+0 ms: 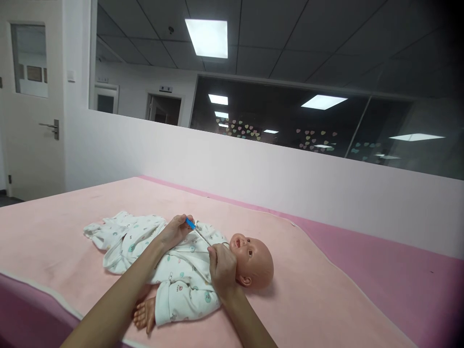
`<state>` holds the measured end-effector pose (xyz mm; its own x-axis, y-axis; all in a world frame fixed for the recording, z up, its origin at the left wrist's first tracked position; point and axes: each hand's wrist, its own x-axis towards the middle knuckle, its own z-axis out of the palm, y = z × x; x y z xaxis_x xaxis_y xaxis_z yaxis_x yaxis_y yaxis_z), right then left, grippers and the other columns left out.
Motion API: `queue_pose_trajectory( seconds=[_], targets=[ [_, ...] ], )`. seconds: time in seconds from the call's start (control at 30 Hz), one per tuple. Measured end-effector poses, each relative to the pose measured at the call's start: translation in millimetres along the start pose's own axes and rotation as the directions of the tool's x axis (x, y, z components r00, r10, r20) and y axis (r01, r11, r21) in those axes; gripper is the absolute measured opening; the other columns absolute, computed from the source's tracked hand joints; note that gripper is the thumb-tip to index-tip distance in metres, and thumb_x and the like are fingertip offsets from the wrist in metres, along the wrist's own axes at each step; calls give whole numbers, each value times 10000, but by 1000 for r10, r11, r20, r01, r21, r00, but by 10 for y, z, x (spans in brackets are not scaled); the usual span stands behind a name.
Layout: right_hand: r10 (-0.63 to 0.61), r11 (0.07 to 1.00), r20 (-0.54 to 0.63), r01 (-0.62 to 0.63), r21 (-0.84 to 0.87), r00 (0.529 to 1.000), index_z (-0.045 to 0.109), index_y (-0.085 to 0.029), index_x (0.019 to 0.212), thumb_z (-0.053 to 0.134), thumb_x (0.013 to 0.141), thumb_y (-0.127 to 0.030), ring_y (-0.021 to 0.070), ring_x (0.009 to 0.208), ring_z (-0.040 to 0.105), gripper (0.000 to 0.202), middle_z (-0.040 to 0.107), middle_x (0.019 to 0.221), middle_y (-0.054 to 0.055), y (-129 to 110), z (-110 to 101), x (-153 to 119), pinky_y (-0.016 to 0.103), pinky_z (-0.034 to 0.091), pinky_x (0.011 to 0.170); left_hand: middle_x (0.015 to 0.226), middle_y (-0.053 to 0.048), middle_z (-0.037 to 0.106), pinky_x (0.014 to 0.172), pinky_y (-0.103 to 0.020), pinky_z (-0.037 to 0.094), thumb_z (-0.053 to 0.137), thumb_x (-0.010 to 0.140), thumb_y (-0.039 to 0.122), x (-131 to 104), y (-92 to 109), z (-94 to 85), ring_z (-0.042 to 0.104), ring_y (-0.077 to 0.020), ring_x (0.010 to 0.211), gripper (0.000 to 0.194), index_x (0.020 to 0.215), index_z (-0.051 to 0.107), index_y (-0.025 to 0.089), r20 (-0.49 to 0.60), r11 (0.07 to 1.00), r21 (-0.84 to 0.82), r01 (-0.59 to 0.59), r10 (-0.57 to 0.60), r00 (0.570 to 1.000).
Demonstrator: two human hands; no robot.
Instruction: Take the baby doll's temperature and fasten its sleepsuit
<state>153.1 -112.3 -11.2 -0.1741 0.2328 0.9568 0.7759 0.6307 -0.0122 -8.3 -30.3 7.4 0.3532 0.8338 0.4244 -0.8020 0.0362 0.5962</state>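
A slim glass thermometer (201,236) with a blue end slants between my two hands, above the chest of a baby doll (255,261). My left hand (176,232) pinches it near the blue end. Around the other end my right hand (223,268) is closed, hiding that tip. The doll lies on its back with its head to the right, dressed in a white patterned romper (181,270). My right hand is beside the doll's chin and neck. One doll hand (145,314) sticks out of a sleeve toward me.
A pink padded mat (308,299) lies under the doll, with a darker pink border (391,261) along the wall. Behind it stands a low white wall (253,174) topped by a large window (326,121). A closed door (32,145) is at the far left.
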Motion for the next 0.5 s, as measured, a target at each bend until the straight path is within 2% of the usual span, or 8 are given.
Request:
queue_pose_trajectory(
  seconds=[0.13, 0.23, 0.33, 0.5],
  targets=[
    [-12, 1000, 13, 12, -16, 1000, 438, -187, 655, 378, 892, -218, 101, 481, 404, 246, 464, 533, -22, -9, 3, -1, 244, 284, 494, 624, 16, 554, 692, -260, 416, 798, 543, 308, -6, -5, 7, 508, -113, 662, 276, 533, 594, 122, -26, 999, -40, -11, 10, 1000],
    [9, 1000, 7, -9, 27, 1000, 436, -186, 667, 374, 888, -204, 99, 488, 404, 230, 460, 546, -21, -5, -6, -6, 238, 289, 494, 640, 15, 554, 683, -254, 421, 788, 566, 301, -31, 18, 49, 508, -106, 654, 251, 587, 624, 112, 19, 1000, -24, 15, -14, 1000],
    [77, 994, -17, -76, 76, 997, 418, -189, 671, 330, 893, -190, 98, 489, 400, 239, 443, 551, -22, 10, -11, -21, 230, 291, 485, 695, 0, 576, 683, -246, 426, 764, 612, 289, -52, 34, 77, 527, -110, 681, 216, 649, 653, 107, 69, 998, 6, 56, -56, 996],
    [202, 972, -3, -201, 120, 979, 370, -198, 648, 286, 893, -186, 97, 477, 378, 259, 400, 539, -32, 41, 6, -41, 224, 287, 468, 735, -7, 598, 677, -254, 442, 754, 629, 294, -54, 24, 74, 547, -108, 650, 200, 685, 667, 123, 90, 996, 17, 85, -86, 992]
  ],
)
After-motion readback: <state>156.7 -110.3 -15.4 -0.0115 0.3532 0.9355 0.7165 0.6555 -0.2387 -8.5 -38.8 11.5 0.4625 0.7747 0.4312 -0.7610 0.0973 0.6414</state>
